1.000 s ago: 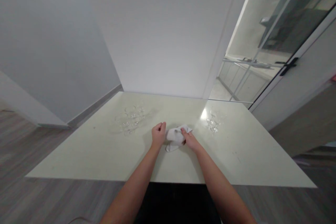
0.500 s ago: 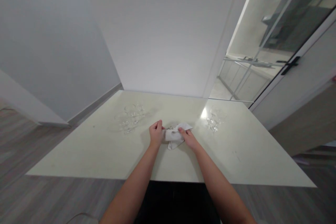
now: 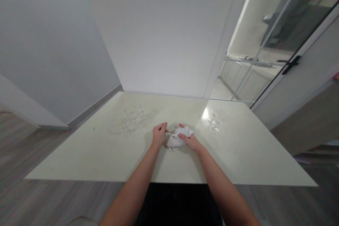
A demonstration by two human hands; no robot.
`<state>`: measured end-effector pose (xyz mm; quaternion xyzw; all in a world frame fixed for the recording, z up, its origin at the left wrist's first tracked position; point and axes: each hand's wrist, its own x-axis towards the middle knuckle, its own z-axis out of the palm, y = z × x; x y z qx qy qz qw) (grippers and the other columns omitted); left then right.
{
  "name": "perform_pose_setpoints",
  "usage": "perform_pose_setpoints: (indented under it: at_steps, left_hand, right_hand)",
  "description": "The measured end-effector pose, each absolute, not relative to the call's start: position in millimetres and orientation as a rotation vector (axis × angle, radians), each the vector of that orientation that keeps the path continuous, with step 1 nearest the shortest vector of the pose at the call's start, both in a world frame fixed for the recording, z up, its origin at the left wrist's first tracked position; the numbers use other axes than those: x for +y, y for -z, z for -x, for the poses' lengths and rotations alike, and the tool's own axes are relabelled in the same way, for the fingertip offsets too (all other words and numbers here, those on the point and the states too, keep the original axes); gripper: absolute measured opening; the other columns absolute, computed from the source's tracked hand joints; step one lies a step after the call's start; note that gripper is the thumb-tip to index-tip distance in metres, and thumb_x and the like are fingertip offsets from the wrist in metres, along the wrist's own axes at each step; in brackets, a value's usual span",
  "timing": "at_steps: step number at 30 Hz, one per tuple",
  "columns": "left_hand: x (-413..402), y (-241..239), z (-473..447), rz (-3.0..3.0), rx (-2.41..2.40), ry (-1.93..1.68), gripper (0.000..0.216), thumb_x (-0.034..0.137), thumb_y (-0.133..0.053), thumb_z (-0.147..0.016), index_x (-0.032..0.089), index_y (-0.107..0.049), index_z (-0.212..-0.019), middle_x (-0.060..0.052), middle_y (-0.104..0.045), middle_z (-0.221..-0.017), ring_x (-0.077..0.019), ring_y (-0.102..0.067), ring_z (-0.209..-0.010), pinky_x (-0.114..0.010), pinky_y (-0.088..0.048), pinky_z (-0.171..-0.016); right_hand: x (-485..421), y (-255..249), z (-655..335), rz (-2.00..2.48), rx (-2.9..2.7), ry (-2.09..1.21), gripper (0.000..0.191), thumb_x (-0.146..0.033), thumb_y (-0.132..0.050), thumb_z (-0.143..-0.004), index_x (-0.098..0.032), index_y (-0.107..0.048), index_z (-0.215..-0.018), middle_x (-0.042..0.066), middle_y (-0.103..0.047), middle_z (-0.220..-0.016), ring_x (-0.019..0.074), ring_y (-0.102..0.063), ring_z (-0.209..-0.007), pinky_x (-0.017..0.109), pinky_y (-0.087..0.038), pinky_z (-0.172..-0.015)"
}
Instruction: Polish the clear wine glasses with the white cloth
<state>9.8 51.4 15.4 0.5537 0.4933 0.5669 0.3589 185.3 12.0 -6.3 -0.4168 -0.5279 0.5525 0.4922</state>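
Note:
My left hand (image 3: 159,134) is closed in a pinch on the thin clear stem of a wine glass (image 3: 170,133), held sideways above the table. Most of that glass is hidden by a white cloth (image 3: 176,142) and my fingers. My right hand (image 3: 191,141) is closed around the cloth, its thumb on the near side and a finger showing beyond it, pressing the cloth about the glass. One corner of the cloth hangs down toward the tabletop.
Several clear stemmed glasses (image 3: 129,117) stand on the left of the white table (image 3: 92,155). More clear glasses (image 3: 214,122) stand on its right, beside a bright reflection. A wall (image 3: 164,42) rises behind the table, with a glass-paned door (image 3: 249,77) at the right.
My right hand has turned and wrapped the cloth more closely around the glass. More of the stem shows beside my left hand, which has moved slightly.

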Motion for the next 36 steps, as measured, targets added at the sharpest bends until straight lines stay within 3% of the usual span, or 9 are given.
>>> perform_pose_setpoints:
  at_steps: [7, 13, 17, 20, 24, 27, 32, 36]
  left_hand:
    - [50.0, -14.1, -11.0, -1.390, 1.337, -1.522, 0.044, 0.045, -0.050, -0.080, 0.018, -0.048, -0.046, 0.004, -0.036, -0.038, -0.0108, -0.035, -0.041, -0.025, -0.028, -0.046]
    - [52.8, -7.8, -13.9, -1.362, 1.307, -1.484, 0.045, 0.047, -0.053, -0.080, 0.018, -0.049, -0.046, 0.004, -0.037, -0.038, -0.0108, -0.035, -0.041, -0.025, -0.027, -0.045]
    - [55.7, -5.2, -13.8, -1.245, 1.313, -1.571, 0.044, 0.048, -0.054, -0.079, 0.018, -0.050, -0.047, 0.004, -0.036, -0.038, -0.0105, -0.034, -0.040, -0.024, -0.026, -0.043]
    - [55.3, -4.5, -13.3, -1.116, 1.326, -1.640, 0.044, 0.048, -0.053, -0.079, 0.018, -0.049, -0.047, 0.004, -0.037, -0.039, -0.0099, -0.033, -0.039, -0.024, -0.026, -0.043]
    - [51.4, -6.5, -17.8, -0.929, 1.286, -1.660, 0.045, 0.049, -0.055, -0.078, 0.017, -0.048, -0.046, 0.004, -0.039, -0.040, -0.0088, -0.034, -0.039, -0.023, -0.026, -0.042]
    - [49.7, -9.9, -24.7, -0.754, 1.197, -1.653, 0.044, 0.051, -0.057, -0.076, 0.017, -0.048, -0.050, 0.004, -0.041, -0.043, -0.0080, -0.035, -0.040, -0.021, -0.026, -0.042]
    - [49.4, -10.4, -36.2, -0.641, 0.988, -1.558, 0.044, 0.057, -0.058, -0.075, 0.016, -0.054, -0.059, 0.003, -0.047, -0.053, -0.0080, -0.041, -0.044, -0.020, -0.028, -0.042]
    - [43.6, -5.1, -44.4, -0.991, 0.926, -1.446, 0.045, 0.058, -0.054, -0.080, 0.015, -0.058, -0.065, 0.000, -0.054, -0.061, -0.0108, -0.048, -0.055, -0.022, -0.037, -0.052]
  right_hand:
    - [15.2, 5.5, -183.1, 1.084, -1.247, -1.314, 0.058, -0.050, -0.064, -0.078, -0.022, -0.053, -0.127, 0.007, -0.066, -0.112, 0.0215, -0.061, -0.099, 0.038, -0.047, -0.093]
    - [16.4, 4.4, -186.4, 0.945, -1.086, -1.431, 0.061, -0.044, -0.070, -0.073, -0.025, -0.052, -0.128, 0.005, -0.067, -0.112, 0.0208, -0.063, -0.099, 0.036, -0.046, -0.093]
    - [19.9, 9.6, -183.4, 1.075, -1.025, -1.308, 0.048, -0.046, -0.070, -0.072, -0.021, -0.063, -0.112, 0.008, -0.066, -0.116, 0.0233, -0.059, -0.108, 0.039, -0.042, -0.099]
    - [20.7, 7.6, -179.8, 1.124, -1.126, -1.255, 0.041, -0.049, -0.067, -0.074, -0.020, -0.067, -0.103, 0.008, -0.069, -0.108, 0.0240, -0.060, -0.104, 0.040, -0.043, -0.097]
    - [16.3, -3.8, -175.3, 1.024, -1.117, -1.316, 0.044, -0.046, -0.070, -0.072, -0.019, -0.066, -0.106, 0.006, -0.071, -0.098, 0.0228, -0.064, -0.091, 0.039, -0.048, -0.088]
    - [13.6, -8.5, -173.1, 0.839, -0.954, -1.367, 0.049, -0.041, -0.072, -0.071, -0.022, -0.062, -0.115, 0.006, -0.070, -0.104, 0.0225, -0.065, -0.093, 0.039, -0.050, -0.089]
    - [16.9, 8.1, -170.8, 0.910, -0.875, -1.255, 0.047, -0.044, -0.074, -0.068, -0.022, -0.065, -0.109, 0.006, -0.069, -0.114, 0.0259, -0.060, -0.111, 0.045, -0.041, -0.104]
    - [18.6, 21.1, -163.1, 1.080, -1.027, -1.244, 0.046, -0.048, -0.075, -0.065, -0.023, -0.069, -0.103, 0.006, -0.066, -0.119, 0.0278, -0.055, -0.120, 0.050, -0.027, -0.113]
